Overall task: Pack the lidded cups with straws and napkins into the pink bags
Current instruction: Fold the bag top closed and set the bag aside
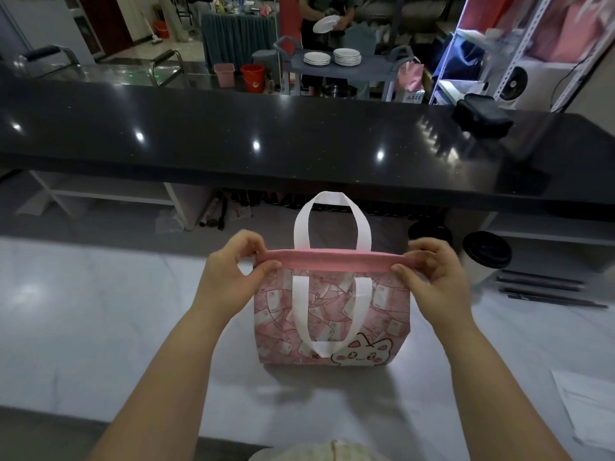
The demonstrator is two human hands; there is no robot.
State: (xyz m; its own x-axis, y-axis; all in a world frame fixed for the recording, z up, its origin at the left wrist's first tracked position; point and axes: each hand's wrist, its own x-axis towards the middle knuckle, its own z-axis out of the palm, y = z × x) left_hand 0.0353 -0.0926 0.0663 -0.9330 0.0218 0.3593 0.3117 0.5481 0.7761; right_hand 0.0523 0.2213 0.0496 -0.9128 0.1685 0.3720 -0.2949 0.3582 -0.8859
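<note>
A pink bag (382,314) with a cat print and white loop handles stands upright on the white table (100,311). Its top rim is pressed flat and closed. My left hand (233,271) pinches the rim's left end. My right hand (436,271) pinches the rim's right end. One handle stands up behind the rim, the other hangs down the front. A white cup with a black lid (487,257) stands to the right of the bag, apart from my right hand. Several dark straws (545,291) lie beside it. Whatever is inside the bag is hidden.
White napkins or paper (585,407) lie at the table's right edge. A raised black counter (266,144) runs across behind the table, with a black pouch (482,116) on its right end. A person handles plates at a cart (332,59) far behind.
</note>
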